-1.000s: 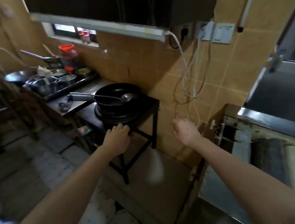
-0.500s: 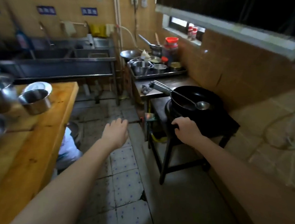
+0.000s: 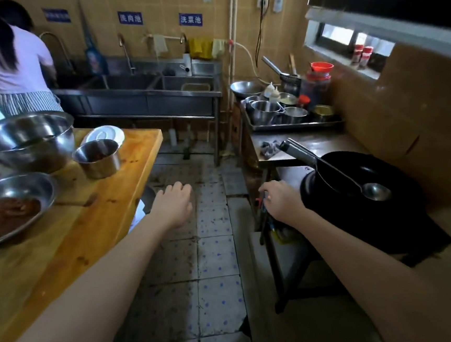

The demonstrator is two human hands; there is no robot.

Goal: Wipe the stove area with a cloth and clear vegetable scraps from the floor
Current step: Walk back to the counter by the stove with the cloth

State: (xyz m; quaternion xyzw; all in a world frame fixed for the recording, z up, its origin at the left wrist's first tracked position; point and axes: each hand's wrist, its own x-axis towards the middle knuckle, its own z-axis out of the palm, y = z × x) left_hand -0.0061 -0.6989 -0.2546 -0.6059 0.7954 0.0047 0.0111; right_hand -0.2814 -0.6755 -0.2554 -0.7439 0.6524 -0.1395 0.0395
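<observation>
Left hand (image 3: 174, 202) hangs loosely curled, holding nothing, over the grey tiled floor (image 3: 215, 256); right hand (image 3: 281, 200) sits at the black metal stove stand's (image 3: 405, 239) front-left corner.
Whether its bent fingers grip anything, I cannot tell. A crumpled grey cloth (image 3: 270, 148) lies at the steel counter's (image 3: 325, 141) left edge.

The right hand (image 3: 283, 202) hides its fingers; the shallow bowl (image 3: 49, 186) is cropped left.
</observation>
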